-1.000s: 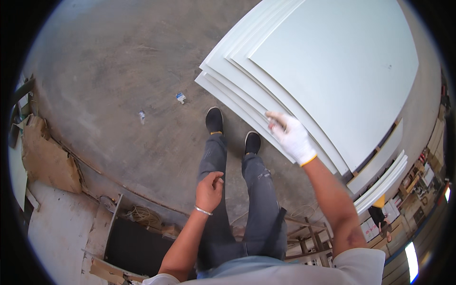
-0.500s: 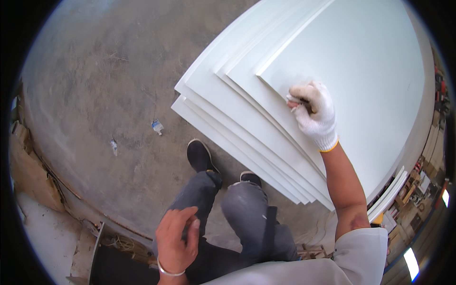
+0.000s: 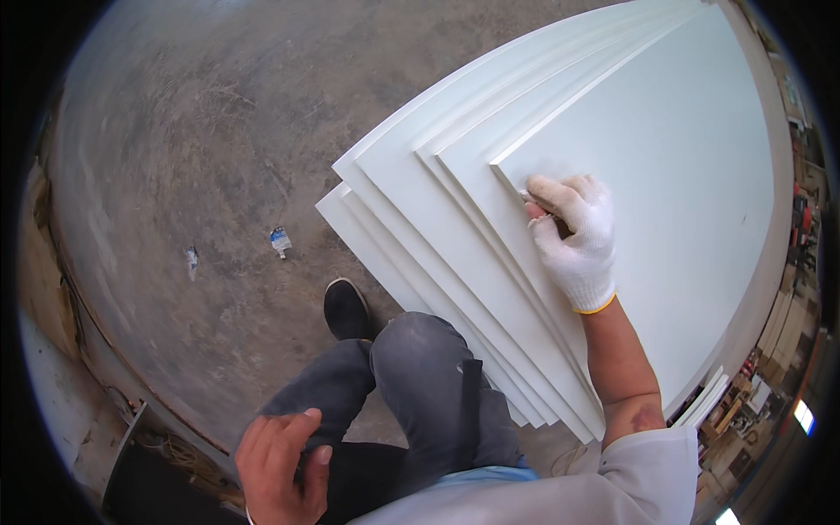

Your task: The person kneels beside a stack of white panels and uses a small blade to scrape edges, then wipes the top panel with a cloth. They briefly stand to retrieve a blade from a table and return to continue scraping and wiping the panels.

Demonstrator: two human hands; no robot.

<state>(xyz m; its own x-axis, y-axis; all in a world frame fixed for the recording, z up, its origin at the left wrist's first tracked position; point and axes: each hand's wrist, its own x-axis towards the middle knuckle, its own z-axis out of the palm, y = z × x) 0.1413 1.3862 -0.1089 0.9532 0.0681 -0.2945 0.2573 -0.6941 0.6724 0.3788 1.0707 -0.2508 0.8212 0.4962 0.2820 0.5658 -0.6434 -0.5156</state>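
Note:
A stack of large pale, whitish panels (image 3: 665, 166) lies fanned out, each one offset from the one below. Over the near-left edge of the top panel is my right hand (image 3: 573, 236), in a white knit glove with a yellow cuff. Its fingers are curled into a pinch, and a bare fingertip shows through the glove. Whatever sits in the pinch is too small to make out. My left hand (image 3: 282, 464) is bare and hangs over my thigh, with fingers loosely bent and thumb apart, holding nothing.
Two small crumpled wrappers, one blue and white (image 3: 280, 241) and one paler (image 3: 192, 261), lie on the concrete floor (image 3: 175, 149). A dark open box (image 3: 153, 472) stands at lower left. Stacked boards and clutter (image 3: 774, 350) line the right side.
My view has shifted, and my legs have moved forward beside the stack. My right hand stays pinched near the top panel's edge. My left hand appears lower and farther left.

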